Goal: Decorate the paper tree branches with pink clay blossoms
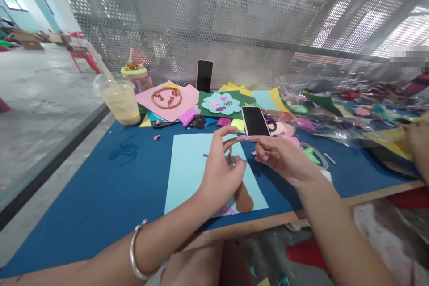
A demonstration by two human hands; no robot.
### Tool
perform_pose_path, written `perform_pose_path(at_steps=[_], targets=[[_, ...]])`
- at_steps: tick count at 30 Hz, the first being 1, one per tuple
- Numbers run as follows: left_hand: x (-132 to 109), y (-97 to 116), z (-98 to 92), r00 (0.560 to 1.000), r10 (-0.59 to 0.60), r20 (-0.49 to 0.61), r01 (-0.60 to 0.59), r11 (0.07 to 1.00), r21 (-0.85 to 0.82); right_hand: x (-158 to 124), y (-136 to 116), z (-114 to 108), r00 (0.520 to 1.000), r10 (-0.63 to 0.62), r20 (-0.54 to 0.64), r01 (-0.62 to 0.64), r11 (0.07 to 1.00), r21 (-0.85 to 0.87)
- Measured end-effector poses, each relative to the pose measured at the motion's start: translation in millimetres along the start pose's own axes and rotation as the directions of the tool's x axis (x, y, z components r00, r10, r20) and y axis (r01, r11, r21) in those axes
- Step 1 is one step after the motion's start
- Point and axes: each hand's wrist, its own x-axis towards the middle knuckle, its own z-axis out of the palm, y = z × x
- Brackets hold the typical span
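Observation:
Between the fingertips of both hands is a small lilac piece of modelling clay (246, 137). My left hand (221, 170) reaches it with one outstretched finger, its thumb apart from the other fingers. From the right, my right hand (283, 154) meets it with its index fingertip, the other fingers curled. Below lies a light blue sheet of paper (186, 174), bearing a brown clay tree trunk (244, 199) with thin branches, partly hidden by my left hand. Purple clay bits (225, 211) sit at the sheet's lower edge.
A phone (255, 121) lies just beyond my hands; another phone (204, 75) stands against the perforated metal panel (241, 22). A plastic drink cup (120, 100) is at the left. Clay packets and finished paper pictures line the back. Another person's hand (417, 143) is far right.

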Motion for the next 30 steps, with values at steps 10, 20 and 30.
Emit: perform_pose_path(at_steps=[10,20,30], targets=[[1.3,3.0,-2.2,0.993,0.047,-0.109,-0.038,0.996,0.085,-5.0,5.3,7.5,0.997,0.028,0.069,-0.033,0.997,0.064],[1.7,7.5,-3.1,0.979,0.089,-0.181,-0.075,0.994,0.085,-15.0,6.1,16.6,0.998,0.034,0.062,-0.040,0.994,0.099],[3.7,8.6,-2.7,0.970,0.107,-0.220,-0.100,0.994,0.039,-15.5,9.8,17.5,0.996,0.001,0.086,-0.011,0.993,0.113]])
